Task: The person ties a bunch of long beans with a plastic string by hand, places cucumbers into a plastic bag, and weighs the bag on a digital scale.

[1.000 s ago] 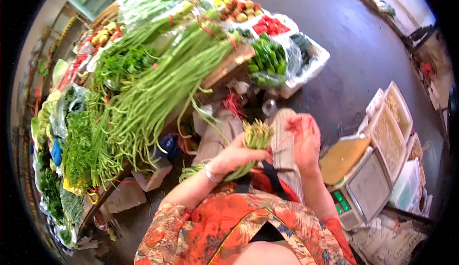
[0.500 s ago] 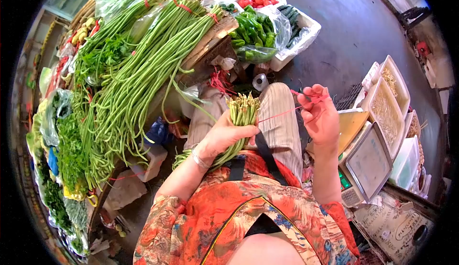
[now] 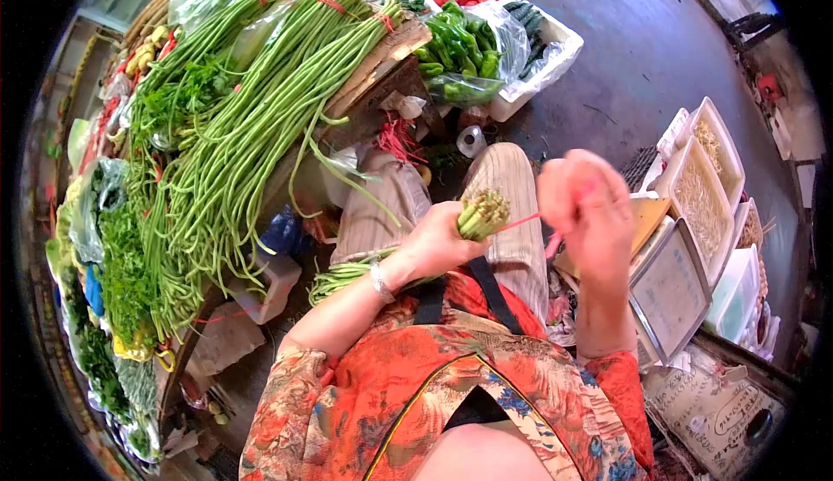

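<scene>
Green yardlong bean bundle (image 3: 484, 214), head view: clasped near its cut ends by the left hand (image 3: 434, 240), fingers wrapped fully round; tails emerge beyond the wrist. Red strip (image 3: 521, 220) spans from the bundle to the right hand (image 3: 590, 208), held apart to the bundle's right. Right fingers look curled closed on the strip; blur hides the exact pinch. Farther out from the left hand, pile of yardlong beans (image 3: 260, 134) on the desk (image 3: 369, 78). Beside the right forearm, weighing scale (image 3: 664, 294).

Judgement: binding step in hand, not finished. Next move calls for a taut strip and a steady left grip.

Versus half a second ago: right hand has gone from loosely open to closed; exposed strip shorter; cut ends tipped more toward the right hand.
</scene>
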{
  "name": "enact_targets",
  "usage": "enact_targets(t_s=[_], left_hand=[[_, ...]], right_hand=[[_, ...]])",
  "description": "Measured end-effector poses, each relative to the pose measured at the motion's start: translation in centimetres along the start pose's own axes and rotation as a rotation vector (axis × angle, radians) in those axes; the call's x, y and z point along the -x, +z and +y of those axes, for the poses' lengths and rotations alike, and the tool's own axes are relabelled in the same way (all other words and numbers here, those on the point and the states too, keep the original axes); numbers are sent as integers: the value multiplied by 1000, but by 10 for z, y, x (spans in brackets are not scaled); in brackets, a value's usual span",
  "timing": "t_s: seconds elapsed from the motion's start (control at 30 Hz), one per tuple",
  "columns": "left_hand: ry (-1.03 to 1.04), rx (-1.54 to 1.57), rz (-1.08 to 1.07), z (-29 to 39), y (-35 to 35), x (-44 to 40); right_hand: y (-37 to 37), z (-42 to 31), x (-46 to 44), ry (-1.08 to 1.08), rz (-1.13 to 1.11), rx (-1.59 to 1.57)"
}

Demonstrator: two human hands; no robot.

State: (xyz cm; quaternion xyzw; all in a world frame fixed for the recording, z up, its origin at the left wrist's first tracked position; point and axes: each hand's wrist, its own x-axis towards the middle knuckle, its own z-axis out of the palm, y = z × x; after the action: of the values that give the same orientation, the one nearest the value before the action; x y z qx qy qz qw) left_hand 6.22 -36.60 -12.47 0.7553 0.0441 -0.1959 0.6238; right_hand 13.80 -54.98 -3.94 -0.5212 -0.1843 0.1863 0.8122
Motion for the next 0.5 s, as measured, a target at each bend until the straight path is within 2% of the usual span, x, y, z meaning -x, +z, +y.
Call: enact_targets(t_s=[0.07, 0.13, 0.17, 0.23, 0.27, 0.33, 0.4, 0.43, 0.47, 0.5], left_hand=[[125, -173, 29, 17, 4, 4], [232, -236, 115, 24, 10, 8], [240, -297, 85, 21, 13, 9], [252, -416, 23, 12, 19, 13], [261, -473, -8, 7, 21, 15], [283, -584, -66, 3, 24, 15], [288, -209, -22, 12, 10, 15], [82, -14, 3, 18, 2, 16], [86, 185, 35, 2, 0, 10], [37, 250, 50, 9, -4, 11]], right_hand=[[30, -18, -6, 102, -251, 214], [47, 2, -18, -169, -571, 537], [54, 9, -24, -170, -574, 533], [63, 20, -36, 79, -844, 661], [57, 43, -47, 108, -808, 525], [39, 67, -71, 491, -573, 381], [-17, 97, -89, 820, -504, -405], [-27, 107, -82, 794, -328, -535], [-32, 117, -69, 764, -148, -662], [-34, 129, -55, 701, -76, -690]])
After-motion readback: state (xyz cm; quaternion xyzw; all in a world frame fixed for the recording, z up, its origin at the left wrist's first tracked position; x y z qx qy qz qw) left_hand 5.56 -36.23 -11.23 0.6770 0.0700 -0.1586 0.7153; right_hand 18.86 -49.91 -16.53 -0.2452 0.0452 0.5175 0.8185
